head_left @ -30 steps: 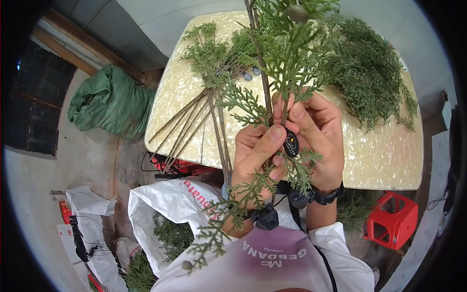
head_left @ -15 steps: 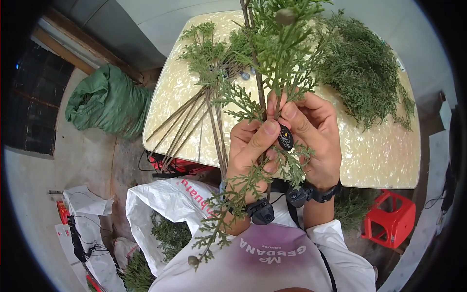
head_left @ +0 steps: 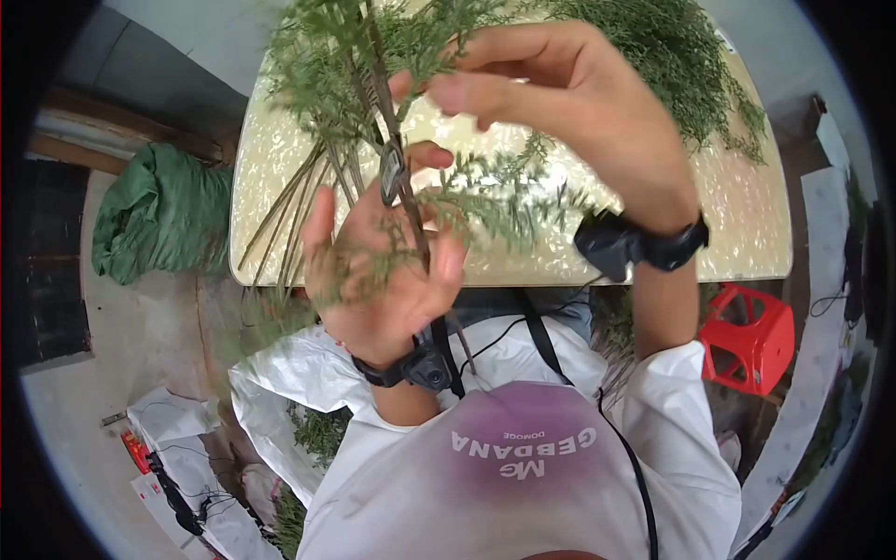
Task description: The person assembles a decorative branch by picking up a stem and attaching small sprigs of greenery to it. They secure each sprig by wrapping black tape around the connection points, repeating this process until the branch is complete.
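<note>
A leafy conifer branch (head_left: 381, 75) stands upright in front of me, its foliage blurred. A small dark oval tag (head_left: 392, 173) is on its brown stem. My left hand (head_left: 383, 271) is palm up around the lower stem, some fingers curled at it and others spread. Above and to the right, my right hand (head_left: 569, 103) is bent over beside the foliage, thumb and fingers apart. One of its fingertips is close to the stem; whether it touches is unclear. A blurred side sprig (head_left: 504, 201) sticks out to the right from the stem.
A glossy cream table (head_left: 653, 243) lies ahead, with a pile of green sprigs (head_left: 672, 65) at its far right and bare-stemmed branches (head_left: 289, 205) at left. A green sack (head_left: 163, 215) stands left. Near my lap is a white bag (head_left: 266, 401) of greenery; a red stool (head_left: 751, 336) stands right.
Both hands were together at the tag and stem. They have parted: the left went left with the branch, the right rose and opened. The branch has moved left and the whole view has shifted.
</note>
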### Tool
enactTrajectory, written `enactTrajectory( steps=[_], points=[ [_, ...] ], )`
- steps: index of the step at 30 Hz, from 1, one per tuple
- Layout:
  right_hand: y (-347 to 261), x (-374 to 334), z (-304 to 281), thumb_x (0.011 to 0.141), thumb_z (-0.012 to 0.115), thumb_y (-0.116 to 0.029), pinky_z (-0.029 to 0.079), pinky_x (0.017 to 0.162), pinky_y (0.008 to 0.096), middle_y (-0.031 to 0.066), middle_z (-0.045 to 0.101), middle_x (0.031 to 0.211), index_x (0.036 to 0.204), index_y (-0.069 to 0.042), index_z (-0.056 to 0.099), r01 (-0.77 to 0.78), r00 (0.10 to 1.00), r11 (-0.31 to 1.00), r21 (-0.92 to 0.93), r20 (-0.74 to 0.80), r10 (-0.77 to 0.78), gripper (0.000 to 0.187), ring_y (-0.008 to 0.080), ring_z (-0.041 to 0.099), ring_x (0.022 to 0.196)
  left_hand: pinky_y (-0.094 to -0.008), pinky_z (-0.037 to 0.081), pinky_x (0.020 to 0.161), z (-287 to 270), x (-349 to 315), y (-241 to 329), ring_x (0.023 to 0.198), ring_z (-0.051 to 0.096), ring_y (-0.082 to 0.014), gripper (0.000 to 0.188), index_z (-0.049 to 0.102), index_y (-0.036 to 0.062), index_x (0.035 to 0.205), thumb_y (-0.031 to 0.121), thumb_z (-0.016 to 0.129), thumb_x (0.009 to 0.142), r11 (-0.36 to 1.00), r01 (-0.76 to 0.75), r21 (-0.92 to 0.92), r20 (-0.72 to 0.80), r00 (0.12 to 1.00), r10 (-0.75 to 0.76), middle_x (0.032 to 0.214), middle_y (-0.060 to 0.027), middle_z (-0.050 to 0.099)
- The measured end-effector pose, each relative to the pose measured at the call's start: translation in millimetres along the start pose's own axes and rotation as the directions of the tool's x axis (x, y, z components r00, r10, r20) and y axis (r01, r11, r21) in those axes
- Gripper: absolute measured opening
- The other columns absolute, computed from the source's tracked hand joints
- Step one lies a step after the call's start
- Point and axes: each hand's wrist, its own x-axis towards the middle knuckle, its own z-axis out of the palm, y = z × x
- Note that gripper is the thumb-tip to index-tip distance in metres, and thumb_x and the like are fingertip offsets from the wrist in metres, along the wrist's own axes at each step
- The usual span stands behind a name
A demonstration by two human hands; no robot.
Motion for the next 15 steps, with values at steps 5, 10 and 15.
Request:
enactTrajectory(
  steps=[5,10,15],
  points=[
    [46,-20,-74,0.091,0.063,-0.010,0.051,0.078,0.0285,0.0087,0.069,0.108,0.115,-0.008,0.068,-0.103,0.991,0.713,-0.694,-0.131,0.016,0.024,0.0123,0.064,0.088,-0.0230,0.040,0.039,23,-15,-25,0.047,0.051,-0.0132,0.054,0.044,0.0008,0.133,0.041,0.052,0.098,0.941,-0.196,0.275,-0.829,0.448,0.335,0.077,-0.0111,0.062],
    [116,-43,-84,0.088,0.056,-0.002,0.053,0.080,0.0337,0.0111,0.066,0.118,0.116,-0.013,0.067,-0.165,0.985,0.315,-0.935,-0.140,0.101,0.032,0.0218,0.067,0.092,-0.0218,0.037,0.039,-25,-37,-8,0.044,0.047,-0.0117,0.047,0.048,-0.0010,0.129,0.036,0.051,0.100,0.941,-0.286,0.181,-0.079,0.949,0.304,0.075,-0.0091,0.062],
    [119,-42,-69,0.081,0.056,-0.002,0.053,0.077,0.0366,0.0150,0.065,0.113,0.108,-0.010,0.067,0.134,0.990,-0.035,-0.990,0.135,-0.031,0.030,0.0283,0.066,0.093,-0.0194,0.033,0.044,-12,-31,-22,0.049,0.045,-0.0094,0.038,0.049,0.0007,0.131,0.025,0.047,0.103,0.771,-0.209,0.602,-0.420,0.738,0.528,0.080,-0.0072,0.064]
  ],
)
